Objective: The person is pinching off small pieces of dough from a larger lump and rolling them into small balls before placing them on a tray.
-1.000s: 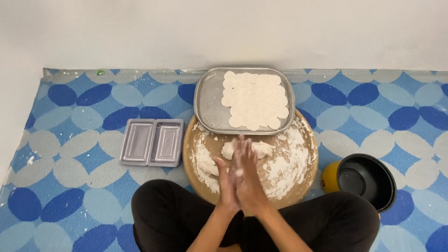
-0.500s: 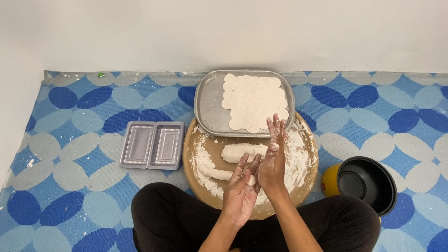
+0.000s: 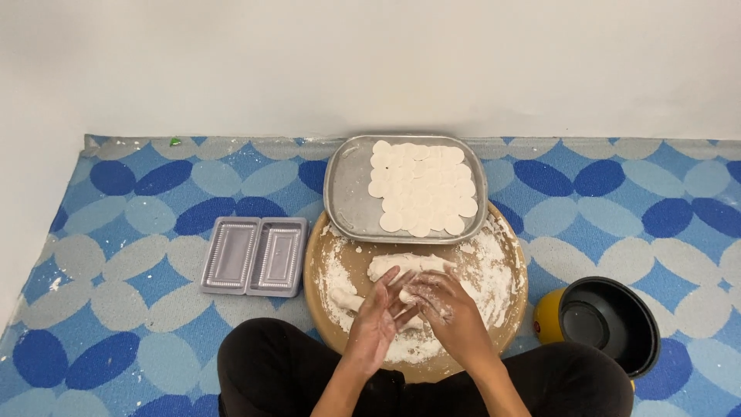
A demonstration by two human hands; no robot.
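Low in the frame's centre, the floury left hand (image 3: pixel 376 320) and right hand (image 3: pixel 448 309) meet over the round wooden board (image 3: pixel 509 297), fingers loosely curled around a small dough piece (image 3: pixel 409 315) that is mostly hidden between them. Two pale dough logs show on the board, one (image 3: pixel 405 265) above the hands and one (image 3: pixel 345 297) at the left. Above sits one metal tray (image 3: pixel 347 193) of many overlapping dough discs (image 3: pixel 421 188).

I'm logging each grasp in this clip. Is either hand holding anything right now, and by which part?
Both hands meet over the floured round board, fingers touching dough, but whether any piece is actually held cannot be told.
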